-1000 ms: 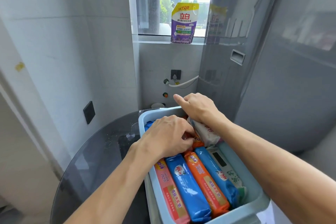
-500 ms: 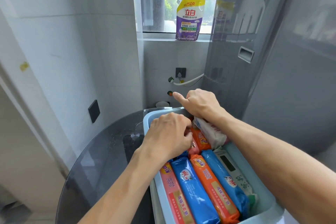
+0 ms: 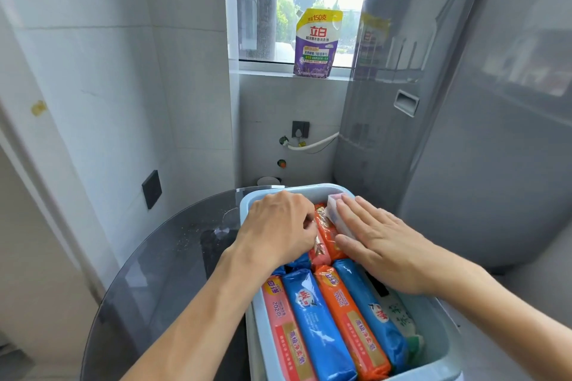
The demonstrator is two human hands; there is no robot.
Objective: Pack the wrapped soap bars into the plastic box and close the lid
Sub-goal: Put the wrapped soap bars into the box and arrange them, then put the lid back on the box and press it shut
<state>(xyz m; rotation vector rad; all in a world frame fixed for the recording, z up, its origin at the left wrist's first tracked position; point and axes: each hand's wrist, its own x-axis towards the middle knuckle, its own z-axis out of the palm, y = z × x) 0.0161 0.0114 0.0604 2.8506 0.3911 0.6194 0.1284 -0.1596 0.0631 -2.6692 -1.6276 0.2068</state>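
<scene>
Head view: box [image 3: 247,210] on glass table [image 3: 173,257], beside washer [image 3: 464,133]. Near row of bars [image 3: 318,328] packed side by side, lengthwise. Left hand [image 3: 278,226]: fingers curled, tips on orange bar [image 3: 328,235] in far row; firm grip not confirmed. Right hand [image 3: 380,244]: flat, fingers straight, pressing white bar [image 3: 335,210] down at far right corner. Lid not visible. Judgement: bars rigid, moderately heavy; film wrap slick. Hold bar across long sides, not by crimped ends.

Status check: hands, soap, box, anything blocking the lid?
Left hand curled among far-row bars. Right hand flat, pressing white-wrapped bar. Blue box packed, near row lying flat. Lid not in view.
</scene>
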